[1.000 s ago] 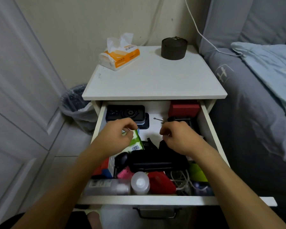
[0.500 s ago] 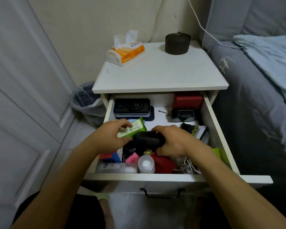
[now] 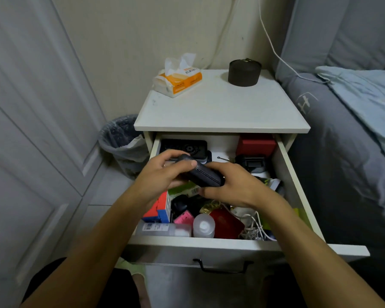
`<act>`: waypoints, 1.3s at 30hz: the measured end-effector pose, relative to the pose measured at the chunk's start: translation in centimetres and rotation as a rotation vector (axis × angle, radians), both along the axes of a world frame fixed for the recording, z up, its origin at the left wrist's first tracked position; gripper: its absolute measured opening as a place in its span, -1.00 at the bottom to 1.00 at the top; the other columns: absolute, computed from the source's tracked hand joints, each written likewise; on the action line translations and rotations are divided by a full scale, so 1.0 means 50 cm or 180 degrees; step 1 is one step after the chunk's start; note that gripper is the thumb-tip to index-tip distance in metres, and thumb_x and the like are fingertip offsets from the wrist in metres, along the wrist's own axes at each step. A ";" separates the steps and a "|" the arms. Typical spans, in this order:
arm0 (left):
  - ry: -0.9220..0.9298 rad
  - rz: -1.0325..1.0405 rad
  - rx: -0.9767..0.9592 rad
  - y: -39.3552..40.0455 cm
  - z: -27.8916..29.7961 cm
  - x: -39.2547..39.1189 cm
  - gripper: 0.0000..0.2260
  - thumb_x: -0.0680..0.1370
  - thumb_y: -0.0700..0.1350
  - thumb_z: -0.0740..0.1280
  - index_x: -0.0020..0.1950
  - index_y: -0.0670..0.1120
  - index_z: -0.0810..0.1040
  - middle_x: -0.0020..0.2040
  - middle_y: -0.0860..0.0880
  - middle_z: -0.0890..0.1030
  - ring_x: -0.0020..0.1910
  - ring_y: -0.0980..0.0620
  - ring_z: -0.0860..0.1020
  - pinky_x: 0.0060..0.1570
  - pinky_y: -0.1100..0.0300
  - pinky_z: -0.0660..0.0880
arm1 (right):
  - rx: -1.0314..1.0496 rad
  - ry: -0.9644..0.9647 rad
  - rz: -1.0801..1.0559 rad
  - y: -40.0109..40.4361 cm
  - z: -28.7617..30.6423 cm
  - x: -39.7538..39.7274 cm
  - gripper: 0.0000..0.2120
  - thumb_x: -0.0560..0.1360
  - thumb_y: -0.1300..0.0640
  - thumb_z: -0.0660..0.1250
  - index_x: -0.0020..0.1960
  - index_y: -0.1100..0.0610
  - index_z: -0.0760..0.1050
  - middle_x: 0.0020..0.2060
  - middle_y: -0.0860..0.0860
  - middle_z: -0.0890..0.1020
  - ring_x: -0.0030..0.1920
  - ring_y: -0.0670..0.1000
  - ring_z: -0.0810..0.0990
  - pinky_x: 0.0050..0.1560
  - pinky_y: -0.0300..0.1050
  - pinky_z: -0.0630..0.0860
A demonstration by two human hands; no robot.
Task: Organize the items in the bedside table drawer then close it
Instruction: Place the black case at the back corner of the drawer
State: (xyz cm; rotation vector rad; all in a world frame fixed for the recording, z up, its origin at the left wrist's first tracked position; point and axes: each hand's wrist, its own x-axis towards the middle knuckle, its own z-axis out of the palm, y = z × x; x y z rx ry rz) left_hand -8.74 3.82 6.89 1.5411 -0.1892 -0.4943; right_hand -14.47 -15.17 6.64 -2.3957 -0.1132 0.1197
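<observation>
From the head view, the white drawer (image 3: 297, 192) stands pulled out of the matte bedside table (image 3: 220, 112), crammed along its front edge with a clear bottle (image 3: 203, 226), a red pouch (image 3: 228, 223) and tangled white cable (image 3: 253, 227); bare floor shows only at the back. Above the clutter, a smooth, oblong black case (image 3: 202, 173) is held tilted. The left hand (image 3: 165, 176) curls over its far end, thumb on top; the right hand (image 3: 231, 185) pinches its near end.
</observation>
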 end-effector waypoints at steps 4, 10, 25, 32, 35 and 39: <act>0.0203 0.0105 -0.0498 0.017 0.003 0.019 -0.55 0.30 -0.16 0.59 0.17 -0.11 0.61 0.22 -0.22 0.57 0.12 -0.11 0.65 0.16 -0.01 0.57 | -0.0055 0.0300 -0.0312 -0.010 0.002 0.011 -0.60 0.26 -0.21 0.50 -0.02 -0.03 0.52 -0.23 -0.06 0.59 -0.32 -0.08 0.58 -0.35 -0.18 0.48; 0.0342 -0.0053 -0.0514 0.033 -0.004 0.042 -0.62 0.32 -0.18 0.51 0.11 -0.23 0.60 0.13 -0.24 0.64 0.15 -0.12 0.64 0.14 0.06 0.58 | -0.0355 0.0264 -0.0320 0.005 -0.007 0.024 -0.63 0.27 -0.18 0.45 -0.03 -0.02 0.49 -0.20 -0.04 0.58 -0.27 -0.05 0.56 -0.38 -0.19 0.38; -0.1703 -0.1088 0.2277 0.056 0.013 0.073 -0.43 0.29 0.12 0.60 0.26 0.16 0.53 0.02 0.27 0.53 -0.01 0.34 0.53 -0.11 0.51 0.47 | -0.1496 -0.0523 0.0028 0.043 -0.038 0.068 -0.40 0.26 -0.27 0.42 0.15 0.03 0.39 0.02 -0.04 0.51 -0.02 0.04 0.53 -0.13 -0.07 0.48; -0.1916 0.0346 0.2368 0.080 -0.005 0.105 -0.37 0.28 0.15 0.60 0.28 0.00 0.54 0.09 0.07 0.56 0.01 0.12 0.54 -0.04 0.31 0.44 | -0.0775 -0.0167 -0.0482 0.004 -0.073 0.102 -0.54 0.48 -0.10 0.36 0.27 0.12 0.40 0.15 0.05 0.52 0.15 0.07 0.52 0.10 0.03 0.52; -0.1777 0.0623 0.2290 0.089 -0.013 0.118 -0.41 0.28 0.12 0.60 0.25 -0.03 0.56 0.04 0.08 0.56 -0.01 0.12 0.54 -0.03 0.30 0.43 | -0.1087 -0.0353 -0.0110 0.024 -0.074 0.120 -0.66 0.54 -0.03 0.27 0.24 0.12 0.47 0.13 0.08 0.53 0.17 0.11 0.50 0.11 0.06 0.50; -0.1745 0.0793 0.2398 0.102 -0.028 0.132 -0.41 0.27 0.13 0.60 0.23 -0.04 0.58 0.01 0.06 0.60 -0.04 0.13 0.54 -0.08 0.31 0.44 | -0.1416 -0.0319 0.0293 0.072 -0.080 0.170 -0.73 0.57 0.01 0.17 0.17 0.06 0.53 0.09 0.08 0.55 0.12 0.14 0.53 0.03 0.00 0.50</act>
